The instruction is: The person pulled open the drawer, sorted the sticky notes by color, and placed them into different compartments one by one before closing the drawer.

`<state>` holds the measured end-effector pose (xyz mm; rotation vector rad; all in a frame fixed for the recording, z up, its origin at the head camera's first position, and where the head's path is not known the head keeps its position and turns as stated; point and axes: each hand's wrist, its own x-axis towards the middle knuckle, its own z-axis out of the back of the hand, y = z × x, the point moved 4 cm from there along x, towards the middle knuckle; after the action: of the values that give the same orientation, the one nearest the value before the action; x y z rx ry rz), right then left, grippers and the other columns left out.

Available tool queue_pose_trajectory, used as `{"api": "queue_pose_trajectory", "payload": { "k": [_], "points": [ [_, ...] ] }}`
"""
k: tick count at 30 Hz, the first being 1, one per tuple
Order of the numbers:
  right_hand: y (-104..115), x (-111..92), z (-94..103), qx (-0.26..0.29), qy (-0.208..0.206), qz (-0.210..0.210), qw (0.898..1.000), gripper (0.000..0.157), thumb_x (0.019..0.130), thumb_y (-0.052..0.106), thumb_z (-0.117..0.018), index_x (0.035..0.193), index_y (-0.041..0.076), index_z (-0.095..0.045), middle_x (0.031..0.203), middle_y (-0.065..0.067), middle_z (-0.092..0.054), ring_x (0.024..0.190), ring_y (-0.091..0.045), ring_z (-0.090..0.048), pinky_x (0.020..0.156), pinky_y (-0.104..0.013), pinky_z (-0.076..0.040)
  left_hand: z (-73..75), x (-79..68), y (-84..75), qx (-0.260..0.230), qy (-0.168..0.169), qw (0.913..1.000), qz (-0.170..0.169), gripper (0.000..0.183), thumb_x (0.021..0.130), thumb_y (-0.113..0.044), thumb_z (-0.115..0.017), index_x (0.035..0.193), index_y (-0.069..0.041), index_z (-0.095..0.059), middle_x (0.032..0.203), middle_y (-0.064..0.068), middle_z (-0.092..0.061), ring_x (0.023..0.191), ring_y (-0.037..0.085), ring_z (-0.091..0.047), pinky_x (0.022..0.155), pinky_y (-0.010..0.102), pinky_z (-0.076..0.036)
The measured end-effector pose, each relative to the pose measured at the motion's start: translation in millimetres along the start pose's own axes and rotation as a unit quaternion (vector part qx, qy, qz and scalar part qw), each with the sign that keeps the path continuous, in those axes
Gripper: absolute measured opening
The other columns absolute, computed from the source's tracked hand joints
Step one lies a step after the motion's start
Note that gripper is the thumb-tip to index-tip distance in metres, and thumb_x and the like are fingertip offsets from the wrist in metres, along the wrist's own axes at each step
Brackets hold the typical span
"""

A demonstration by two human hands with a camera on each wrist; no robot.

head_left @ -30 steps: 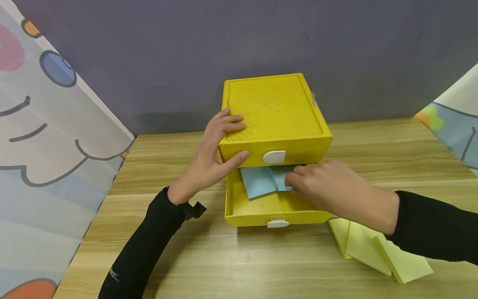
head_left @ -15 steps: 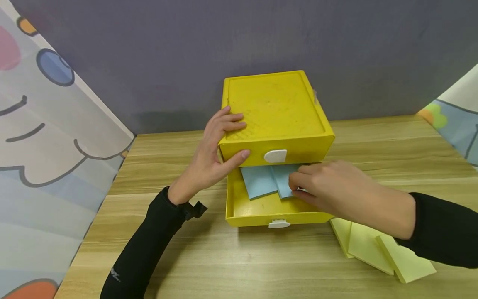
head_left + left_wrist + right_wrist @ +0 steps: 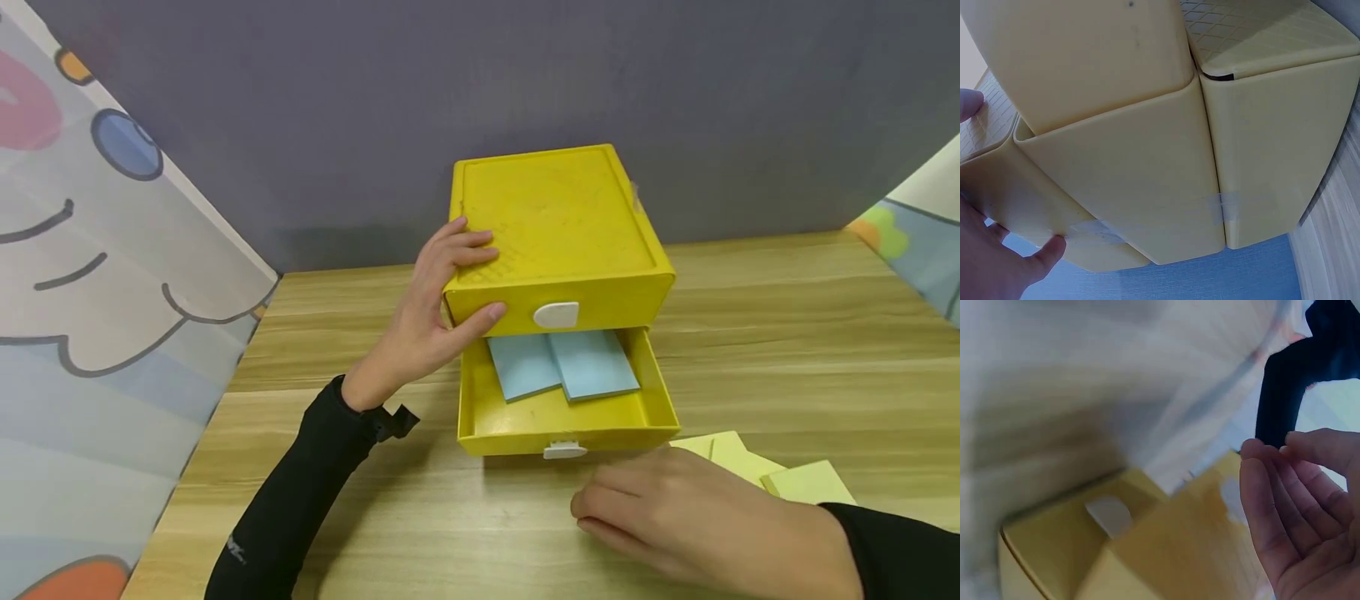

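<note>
A yellow drawer box [image 3: 562, 217] with two tiers stands on the table, its lower drawer [image 3: 480, 417] pulled out. Two light blue sticky-note pads [image 3: 592, 364] lie side by side in that drawer, their back parts hidden under the upper tier. My left hand [image 3: 420, 325] rests on the box's upper left corner, fingers on top and thumb along the front. In front of the drawer is my right hand [image 3: 675, 517], low over the table. The right wrist view shows this hand [image 3: 1310, 512] with thumb and fingertips close together, holding nothing.
Several yellow sticky-note pads [image 3: 810, 482] lie on the wooden table [image 3: 450, 533] to the right of the drawer, partly behind my right hand. A grey panel [image 3: 337, 125] rises behind the box. Cartoon-printed sheets [image 3: 127, 317] flank the table.
My right hand has let go of the right-hand blue pad and moved out of the drawer, down toward me. That pad has shifted slightly forward. The left hand stays on the box.
</note>
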<state>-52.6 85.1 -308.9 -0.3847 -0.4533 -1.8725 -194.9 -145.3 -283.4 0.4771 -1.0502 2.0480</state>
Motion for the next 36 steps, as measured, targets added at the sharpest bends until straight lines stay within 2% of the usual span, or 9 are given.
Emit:
{"api": "queue_pose_trajectory", "payload": {
  "k": [2,5,8,10,16,22,28,36],
  "points": [
    [1,-4,-7.7,0.005,0.015,0.003,1.000,0.020,0.109,0.029,-0.046,0.104,0.029,-0.065,0.087,0.024,-0.060,0.076,0.011,-0.053,0.067,-0.004,-0.044,-0.2,0.4,-0.2,0.001,-0.002,1.0000,-0.002,0.061,0.100,-0.055,-0.054,0.137,-0.007,-0.055,0.152,0.013,-0.048,0.159,0.026,-0.021,0.135,0.039,-0.012],
    [1,-9,-18.0,0.032,0.047,0.001,0.998,0.013,0.106,0.026,-0.055,0.115,0.027,-0.065,0.099,0.023,-0.067,0.084,0.010,-0.060,0.070,-0.006,-0.048,-0.4,0.8,-0.8,0.007,-0.003,1.0000,-0.004,0.063,0.100,-0.057,-0.053,0.137,-0.006,-0.054,0.151,0.014,-0.049,0.158,0.027,-0.023,0.135,0.038,-0.013],
    [-1,-10,-25.7,0.041,0.070,-0.020,0.997,0.018,0.103,0.026,-0.061,0.121,0.028,-0.066,0.107,0.022,-0.070,0.092,0.009,-0.064,0.075,-0.009,-0.052,-1.3,0.6,-0.5,0.013,-0.002,0.9999,-0.005,0.063,0.100,-0.057,-0.052,0.137,-0.006,-0.054,0.151,0.014,-0.049,0.158,0.028,-0.024,0.135,0.038,-0.013],
    [-2,-8,-28.5,0.037,0.064,-0.021,0.997,0.020,0.102,0.026,-0.062,0.122,0.026,-0.066,0.110,0.020,-0.070,0.096,0.007,-0.066,0.079,-0.011,-0.055,-1.8,0.7,-0.3,0.014,-0.002,0.9999,-0.005,0.063,0.100,-0.057,-0.052,0.137,-0.006,-0.054,0.151,0.014,-0.049,0.157,0.028,-0.024,0.135,0.039,-0.013],
    [-9,2,-29.5,0.015,0.024,0.002,1.000,0.018,0.103,0.026,-0.059,0.120,0.022,-0.065,0.111,0.015,-0.069,0.095,0.003,-0.067,0.082,-0.014,-0.057,-2.1,0.7,-0.2,0.013,-0.005,0.9999,-0.002,0.065,0.100,-0.059,-0.051,0.137,-0.005,-0.054,0.151,0.014,-0.049,0.158,0.027,-0.024,0.134,0.039,-0.014],
    [-18,8,-28.5,0.035,0.023,-0.021,0.999,0.015,0.103,0.026,-0.060,0.116,0.023,-0.065,0.108,0.016,-0.068,0.090,0.004,-0.067,0.079,-0.013,-0.057,-1.9,1.4,0.5,0.015,-0.011,0.9998,-0.001,0.067,0.100,-0.061,-0.050,0.134,-0.004,-0.055,0.149,0.016,-0.050,0.157,0.028,-0.024,0.134,0.042,-0.014],
    [-30,17,-29.6,0.055,0.039,-0.055,0.996,0.013,0.098,0.020,-0.067,0.111,0.024,-0.066,0.101,0.016,-0.067,0.084,0.006,-0.063,0.074,-0.011,-0.055,-0.8,0.3,0.1,0.014,-0.007,0.9999,-0.001,0.066,0.100,-0.060,-0.050,0.136,-0.004,-0.054,0.150,0.015,-0.049,0.158,0.027,-0.023,0.134,0.041,-0.014],
    [-44,26,-31.6,0.075,0.091,-0.103,0.988,0.015,0.095,0.019,-0.071,0.110,0.021,-0.068,0.103,0.012,-0.071,0.084,0.003,-0.065,0.072,-0.013,-0.057,-1.6,0.3,-0.7,0.013,-0.004,0.9999,-0.007,0.062,0.101,-0.056,-0.052,0.138,-0.006,-0.053,0.152,0.014,-0.048,0.158,0.026,-0.023,0.135,0.039,-0.013]
  ]
}}
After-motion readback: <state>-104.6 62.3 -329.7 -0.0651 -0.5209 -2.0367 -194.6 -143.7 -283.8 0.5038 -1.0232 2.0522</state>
